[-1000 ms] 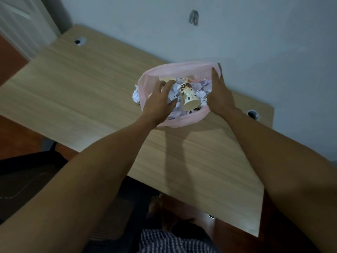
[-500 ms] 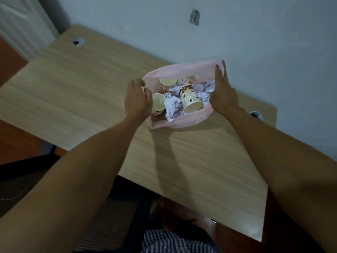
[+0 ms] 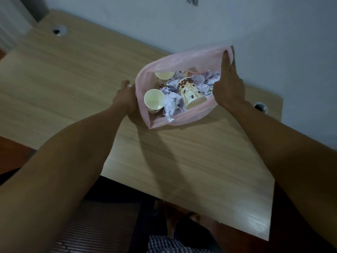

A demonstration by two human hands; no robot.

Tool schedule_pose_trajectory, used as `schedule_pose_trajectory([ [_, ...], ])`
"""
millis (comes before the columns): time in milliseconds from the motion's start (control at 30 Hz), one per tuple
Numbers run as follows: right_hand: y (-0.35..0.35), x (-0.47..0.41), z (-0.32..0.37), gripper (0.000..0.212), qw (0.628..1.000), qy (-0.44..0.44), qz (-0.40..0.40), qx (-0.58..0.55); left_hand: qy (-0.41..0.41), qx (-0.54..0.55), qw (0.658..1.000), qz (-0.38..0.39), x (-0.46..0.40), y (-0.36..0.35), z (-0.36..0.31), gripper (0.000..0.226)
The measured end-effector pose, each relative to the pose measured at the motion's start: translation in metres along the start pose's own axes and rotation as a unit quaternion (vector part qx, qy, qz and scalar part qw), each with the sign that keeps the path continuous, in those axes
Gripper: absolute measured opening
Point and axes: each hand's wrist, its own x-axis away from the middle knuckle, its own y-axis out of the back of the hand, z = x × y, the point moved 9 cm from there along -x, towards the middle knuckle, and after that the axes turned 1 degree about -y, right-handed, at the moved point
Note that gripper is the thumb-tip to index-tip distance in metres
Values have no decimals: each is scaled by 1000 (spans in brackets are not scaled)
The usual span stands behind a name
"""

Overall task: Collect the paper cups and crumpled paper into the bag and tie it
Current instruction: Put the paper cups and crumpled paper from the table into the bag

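Wall: a pale grey painted wall (image 3: 237, 24) is seen behind the far edge of the desk, with a small dark mark (image 3: 193, 0) near the top of the view.
Desk: a light wood-grain rectangular desk (image 3: 73, 73) is seen running from far left to near right; round cable holes are set at its far left corner (image 3: 59, 31) and at its right edge (image 3: 260, 106).
Bag: a thin pink plastic bag (image 3: 182, 60) is placed on the desk by the far edge, right of centre, its mouth held wide.
Left hand: the left hand (image 3: 125, 100) is placed against the bag's left side; the plastic appears to be gripped there, though the fingers are mostly hidden behind it.
Right hand: the bag's right rim is pinched by the right hand (image 3: 228, 86), the fingers extended up to the far right corner of the mouth.
Cups: white paper cups with brown spots are held inside the bag, one upright at the near left (image 3: 154, 103), one on its side in the middle (image 3: 190, 93), one at the far side (image 3: 164, 76).
Paper: crumpled white paper (image 3: 172, 105) is packed between and behind the cups.
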Motion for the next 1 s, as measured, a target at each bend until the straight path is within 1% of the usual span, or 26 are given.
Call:
schedule_pose_trajectory([
  [67, -2, -1, -1, 99, 1000, 10, 3, -7, 32, 39, 997, -65, 12, 9, -4, 46],
  [133, -2, -2, -2, 101, 1000, 21, 6, -10, 45, 117, 976, -177, 22, 28, -6, 44],
  [200, -2, -2, -3, 102, 1000, 23, 9, -12, 20, 212, 936, -281, 32, 55, -16, 51],
  [233, -2, -2, -3, 102, 1000, 23, 11, -16, -5, 248, 918, -308, 35, 69, -25, 57],
  [267, -1, -2, -2, 101, 999, 25, 11, -21, -29, 268, 908, -320, 40, 80, -37, 58],
  [333, 1, -2, 3, 99, 999, 31, 11, -30, -75, 266, 906, -319, 54, 94, -71, 53],
  [400, 4, -1, 5, 95, 999, 29, 14, -37, -151, 242, 912, -296, 68, 96, -115, 52],
  [500, 10, 1, 7, 95, 998, 35, 17, -48, -255, 182, 927, -205, 74, 78, -173, 57],
  [567, 15, 3, 6, 96, 997, 47, 14, -55, -313, 133, 928, -150, 72, 63, -202, 58],
  [633, 20, 6, 3, 97, 996, 61, 15, -64, -335, 113, 927, -121, 69, 51, -225, 60],
  [767, 25, 16, -5, 95, 995, 75, 11, -71, -312, 84, 945, -56, 49, 25, -247, 80],
  [800, 25, 18, -7, 95, 995, 75, 14, -72, -308, 78, 946, -55, 46, 22, -248, 82],
  [833, 25, 19, -10, 96, 995, 72, 17, -71, -305, 70, 947, -71, 46, 22, -246, 79],
  [867, 25, 21, -13, 97, 995, 68, 18, -68, -308, 59, 943, -109, 48, 27, -243, 69],
  [933, 24, 23, -18, 98, 996, 62, 22, -67, -314, 31, 924, -215, 61, 43, -232, 45],
  [1000, 24, 22, -20, 100, 996, 60, 20, -68, -275, 32, 918, -283, 69, 57, -208, 37],
])
